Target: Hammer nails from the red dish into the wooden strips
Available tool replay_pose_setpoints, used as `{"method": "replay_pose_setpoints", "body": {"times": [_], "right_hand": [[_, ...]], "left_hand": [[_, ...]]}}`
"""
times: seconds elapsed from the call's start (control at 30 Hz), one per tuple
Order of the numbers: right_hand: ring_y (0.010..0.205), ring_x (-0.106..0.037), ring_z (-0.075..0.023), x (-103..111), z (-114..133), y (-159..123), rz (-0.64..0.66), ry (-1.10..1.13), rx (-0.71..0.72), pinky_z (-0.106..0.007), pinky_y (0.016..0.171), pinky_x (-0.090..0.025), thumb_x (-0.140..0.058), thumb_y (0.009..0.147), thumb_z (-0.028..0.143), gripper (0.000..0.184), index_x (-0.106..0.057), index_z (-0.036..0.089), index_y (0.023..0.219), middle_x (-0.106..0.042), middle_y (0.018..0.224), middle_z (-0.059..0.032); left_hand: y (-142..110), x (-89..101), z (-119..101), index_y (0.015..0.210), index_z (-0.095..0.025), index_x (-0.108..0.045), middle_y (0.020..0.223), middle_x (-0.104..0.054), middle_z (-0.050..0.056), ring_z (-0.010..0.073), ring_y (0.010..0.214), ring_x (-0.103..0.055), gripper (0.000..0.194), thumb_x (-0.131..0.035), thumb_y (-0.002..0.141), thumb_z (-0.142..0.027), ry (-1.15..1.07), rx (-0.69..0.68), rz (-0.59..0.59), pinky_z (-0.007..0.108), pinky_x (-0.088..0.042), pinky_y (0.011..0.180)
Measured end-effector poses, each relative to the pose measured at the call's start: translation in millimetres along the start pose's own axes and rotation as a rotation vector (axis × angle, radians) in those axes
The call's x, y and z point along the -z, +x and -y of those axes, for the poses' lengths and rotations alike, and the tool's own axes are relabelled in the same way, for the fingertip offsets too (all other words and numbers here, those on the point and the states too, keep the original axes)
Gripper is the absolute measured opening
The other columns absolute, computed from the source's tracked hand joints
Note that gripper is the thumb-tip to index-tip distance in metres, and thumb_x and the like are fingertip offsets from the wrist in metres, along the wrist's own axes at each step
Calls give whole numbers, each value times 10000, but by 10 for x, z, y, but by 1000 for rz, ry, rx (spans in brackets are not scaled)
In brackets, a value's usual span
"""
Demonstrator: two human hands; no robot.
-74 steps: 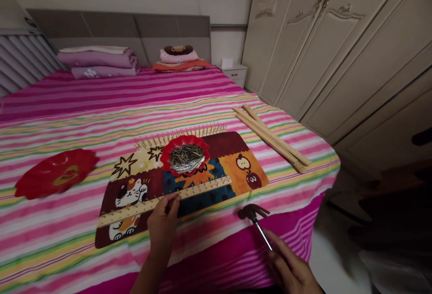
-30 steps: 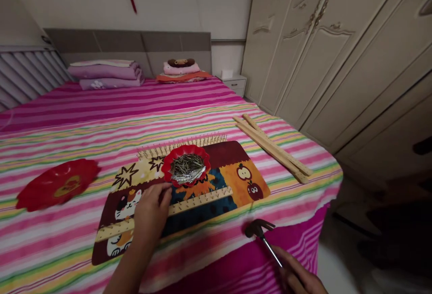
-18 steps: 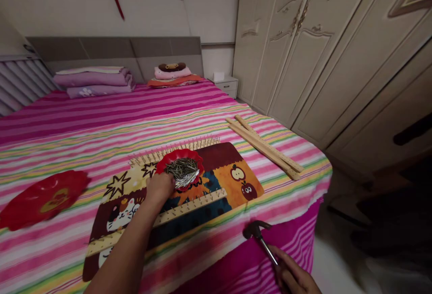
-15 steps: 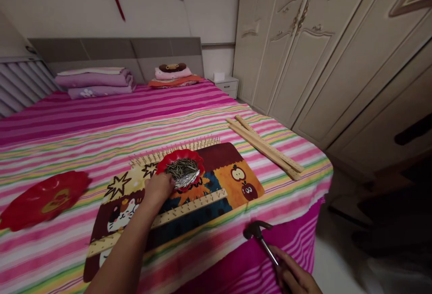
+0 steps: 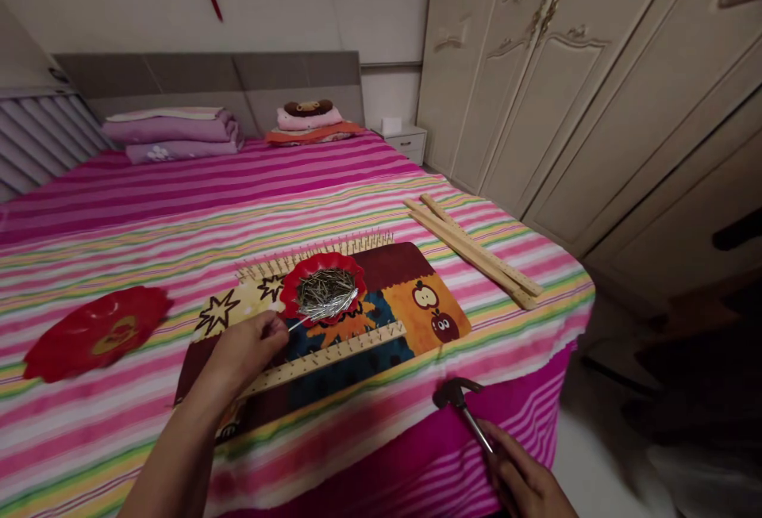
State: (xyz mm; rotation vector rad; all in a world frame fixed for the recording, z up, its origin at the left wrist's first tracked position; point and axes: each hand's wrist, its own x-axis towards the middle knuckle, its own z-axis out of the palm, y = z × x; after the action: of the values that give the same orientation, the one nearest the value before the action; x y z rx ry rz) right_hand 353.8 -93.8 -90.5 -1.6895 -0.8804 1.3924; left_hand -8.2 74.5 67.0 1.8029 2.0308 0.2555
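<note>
My left hand (image 5: 262, 342) pinches a thin shiny nail (image 5: 298, 324) just below the scalloped red bowl (image 5: 290, 289). Many loose nails (image 5: 326, 293) fill that bowl. Under my left hand runs a wooden strip (image 5: 339, 354) with a row of nails standing in it. Behind the bowl lies a second wooden strip (image 5: 315, 252) studded with upright nails. My right hand (image 5: 521, 470) is wrapped round the handle of a claw hammer (image 5: 470, 415), its head over the edge of the striped cloth. Bowl and near strip rest on a patterned mat (image 5: 425, 335).
A red scalloped plate (image 5: 77, 335) sits at the left on the striped bed cloth (image 5: 369, 454). Several bare wooden strips (image 5: 476, 252) lie at the right. Folded bedding (image 5: 172, 137) is stacked by the headboard, and a wardrobe (image 5: 506, 90) stands along the right side.
My left hand has come out of the bowl toward me and left, now with a nail between its fingers. My right hand keeps hold of the hammer in nearly the same place.
</note>
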Motion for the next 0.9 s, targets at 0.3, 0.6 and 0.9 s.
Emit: {"method": "replay_pose_setpoints", "body": {"times": [0.3, 0.6, 0.9], "right_hand": [[427, -463, -105, 46, 89, -8, -2, -51, 18, -205, 406, -378, -561, 726, 507, 552, -591, 216, 1194, -603, 622, 24], [460, -487, -107, 7, 89, -20, 0, -45, -18, -206, 415, -369, -548, 709, 540, 635, -543, 190, 1238, -627, 701, 6], [359, -326, -107, -14, 133, -30, 22, -125, -24, -209, 335, -207, -479, 728, 536, 656, -493, 173, 1273, -418, 464, 80]], "left_hand": [[-547, -271, 383, 573, -216, -473, 561, -600, -9, 146, 555, -539, 124, -434, 691, -218, 224, 118, 199, 238, -303, 526], [-502, -328, 315, 681, -205, -535, 674, -669, 86, 231, 682, -621, 149, -433, 739, -297, 342, 208, 101, 291, -357, 585], [-547, -297, 274, 673, -213, -510, 656, -662, 72, 229, 672, -620, 155, -416, 749, -310, 340, 196, 74, 286, -351, 571]]}}
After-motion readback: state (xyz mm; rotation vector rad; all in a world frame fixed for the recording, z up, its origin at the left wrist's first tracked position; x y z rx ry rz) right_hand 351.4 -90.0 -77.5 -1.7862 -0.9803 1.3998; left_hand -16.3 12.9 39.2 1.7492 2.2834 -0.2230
